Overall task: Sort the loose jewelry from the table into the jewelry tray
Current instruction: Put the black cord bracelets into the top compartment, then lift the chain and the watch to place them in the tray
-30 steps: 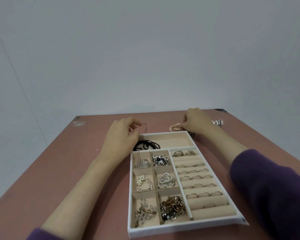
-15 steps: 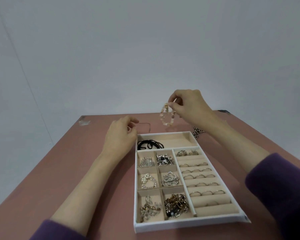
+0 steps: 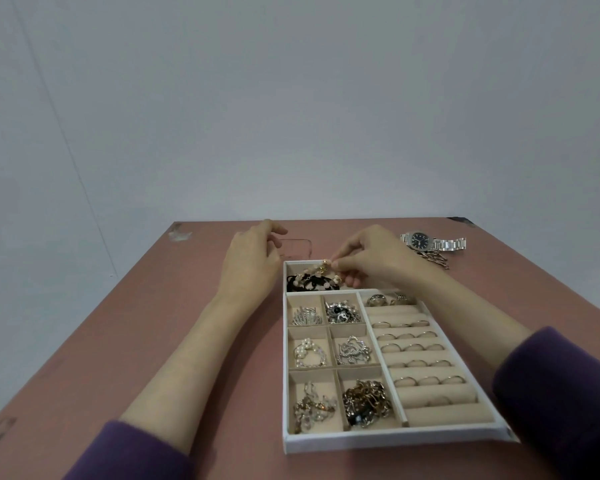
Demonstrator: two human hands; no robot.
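Observation:
A white jewelry tray [image 3: 388, 439] with beige compartments lies on the pink table. Its small left cells hold brooches and chains; the right rows hold rings. My right hand [image 3: 368, 259] pinches a pink beaded bracelet [image 3: 317, 273] with gold beads, which drapes into the tray's far long compartment over a black cord necklace [image 3: 297, 285]. My left hand [image 3: 252, 259] hovers beside the tray's far left corner with loosely curled fingers; a thin clear bangle [image 3: 300, 245] lies on the table just beyond it, and I cannot tell whether the fingers touch it.
A silver wristwatch [image 3: 430, 241] with a dark dial and a gold chain [image 3: 435, 258] lie loose on the table at the far right. The table's far edge [image 3: 326, 220] meets a grey wall. A scuff [image 3: 179, 233] marks the far left corner.
My right hand picked the beaded bracelet off the table, lifted it, then lowered it into the tray's far compartment. My left hand stayed near the bangle.

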